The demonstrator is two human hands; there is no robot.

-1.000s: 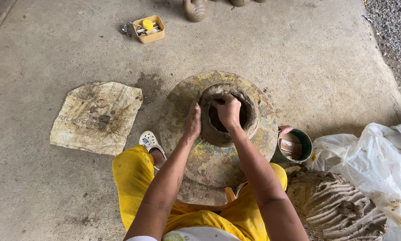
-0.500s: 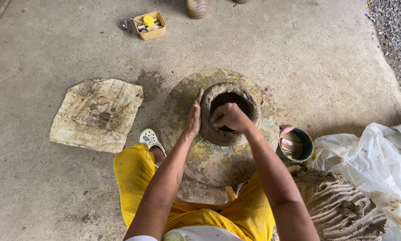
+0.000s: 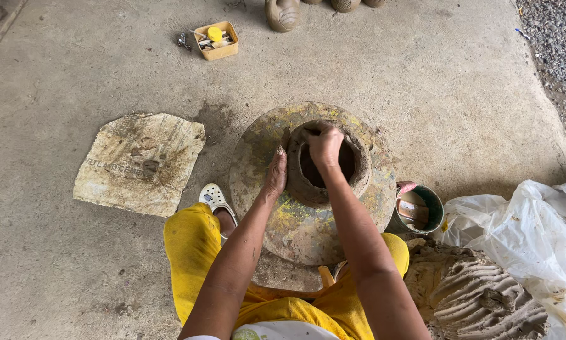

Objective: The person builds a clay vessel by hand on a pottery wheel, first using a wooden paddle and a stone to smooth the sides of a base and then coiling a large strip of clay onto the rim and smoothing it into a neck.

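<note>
A wet brown clay pot [image 3: 358, 179] with a thick rim stands on a round, paint-stained wheel [image 3: 295, 220] on the concrete floor. My left hand [image 3: 275, 173] lies flat against the pot's outer left wall. My right hand [image 3: 324, 145] curls over the far left part of the rim, fingers pinching the clay wall, thumb side inside the hollow. My legs in yellow trousers sit around the wheel, with a white shoe [image 3: 215, 198] at its left.
A worn sack [image 3: 138, 160] lies flat to the left. A small green bucket [image 3: 421, 211] stands right of the wheel, beside a grooved lump of clay [image 3: 478, 293] and white plastic sheeting [image 3: 528, 239]. A yellow box of tools [image 3: 215, 39] and clay pots [image 3: 283, 14] sit at the far edge.
My right hand has shifted along the rim from the middle of the opening to its far left side. The left hand stays on the outer wall.
</note>
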